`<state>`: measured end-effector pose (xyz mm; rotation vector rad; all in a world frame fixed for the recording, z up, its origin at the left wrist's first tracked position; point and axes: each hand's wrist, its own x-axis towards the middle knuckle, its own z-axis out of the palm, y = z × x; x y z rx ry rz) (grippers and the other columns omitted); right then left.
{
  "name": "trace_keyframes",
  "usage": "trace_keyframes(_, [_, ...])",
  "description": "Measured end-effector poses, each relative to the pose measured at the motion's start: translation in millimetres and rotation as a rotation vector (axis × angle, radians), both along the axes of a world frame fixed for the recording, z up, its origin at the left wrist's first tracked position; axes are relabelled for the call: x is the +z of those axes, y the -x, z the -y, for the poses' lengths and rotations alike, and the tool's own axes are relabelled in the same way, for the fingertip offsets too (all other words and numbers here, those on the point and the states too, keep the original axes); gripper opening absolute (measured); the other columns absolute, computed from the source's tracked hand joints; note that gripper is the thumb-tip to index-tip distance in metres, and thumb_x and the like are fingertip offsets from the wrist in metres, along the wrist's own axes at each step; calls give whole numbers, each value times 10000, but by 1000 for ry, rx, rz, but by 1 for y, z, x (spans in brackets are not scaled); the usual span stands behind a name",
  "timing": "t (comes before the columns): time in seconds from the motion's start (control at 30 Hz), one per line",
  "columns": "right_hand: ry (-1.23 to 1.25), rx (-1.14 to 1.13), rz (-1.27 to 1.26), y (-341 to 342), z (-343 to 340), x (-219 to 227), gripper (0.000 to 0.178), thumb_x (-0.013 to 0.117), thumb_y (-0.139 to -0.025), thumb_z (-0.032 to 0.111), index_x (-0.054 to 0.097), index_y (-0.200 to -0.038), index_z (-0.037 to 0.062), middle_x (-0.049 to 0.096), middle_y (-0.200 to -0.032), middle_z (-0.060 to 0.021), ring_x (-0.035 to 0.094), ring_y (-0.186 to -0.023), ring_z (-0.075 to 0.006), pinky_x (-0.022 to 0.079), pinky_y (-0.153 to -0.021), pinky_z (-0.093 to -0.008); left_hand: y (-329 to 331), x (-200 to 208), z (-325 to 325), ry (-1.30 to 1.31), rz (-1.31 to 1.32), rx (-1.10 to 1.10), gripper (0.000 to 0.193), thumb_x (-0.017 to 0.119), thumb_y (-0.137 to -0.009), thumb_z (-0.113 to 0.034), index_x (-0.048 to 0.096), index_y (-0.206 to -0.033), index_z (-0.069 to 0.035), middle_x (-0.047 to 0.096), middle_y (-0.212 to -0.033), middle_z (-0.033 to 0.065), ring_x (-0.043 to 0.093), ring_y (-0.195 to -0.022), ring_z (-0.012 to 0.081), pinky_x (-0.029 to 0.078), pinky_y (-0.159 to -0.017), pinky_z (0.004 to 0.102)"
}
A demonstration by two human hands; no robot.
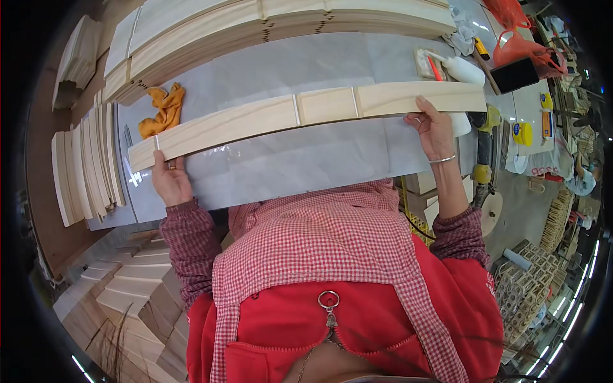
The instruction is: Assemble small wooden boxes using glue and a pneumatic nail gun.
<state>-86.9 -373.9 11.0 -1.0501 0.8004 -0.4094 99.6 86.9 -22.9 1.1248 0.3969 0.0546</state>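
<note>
A long pale wooden board (242, 119) with several narrow crosswise grooves is held level over the grey table top (268, 169). My left hand (171, 180) grips its lower edge close to the left end, thumb on the face beside a groove. Toward the right end, my right hand (434, 131) pinches the same edge, thumb on top and fingers curled below. An orange cloth (165, 108) lies just beyond the board's left part. Behind its right end are a white squeeze bottle (465, 70) and a red pen-like item (435, 69).
Stacked grooved boards (281, 25) line the table's far side, and more boards (86, 169) stand at the left. A yellow-and-black power tool (486, 143) hangs by the right edge. A dark phone-like device (514, 75) and a red plastic bag (533, 54) lie far right. Wooden pieces (137, 300) are piled lower left.
</note>
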Motion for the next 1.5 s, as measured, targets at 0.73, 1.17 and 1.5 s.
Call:
trace_keyframes(0.73, [1559,291,14,-41,-54,43,272,522,-845,31,596,-1097,-42,636,-1155,-82,610,-882,-198,476,-765,-268,39,10,17,-345,78,132,269,545,-935,-139,497,-1163,-5,563,-1048,110,596,-888,178,544,-740,248])
trace_keyframes(1.17, [1757,382,300,-74,-94,70,560,590,-695,-31,483,-1244,-44,598,-1089,-130,535,-709,-256,465,-640,-339,44,9,14,-346,100,142,303,561,-926,-130,491,-1193,-6,557,-1102,118,591,-917,191,561,-757,288])
trace_keyframes(1.5, [1641,768,387,-91,-122,84,684,629,-604,5,550,-1274,117,552,-1098,-88,506,-867,-233,448,-776,-313,66,4,50,-579,202,-70,284,626,-876,-132,546,-1106,14,596,-1005,118,586,-836,178,515,-720,270])
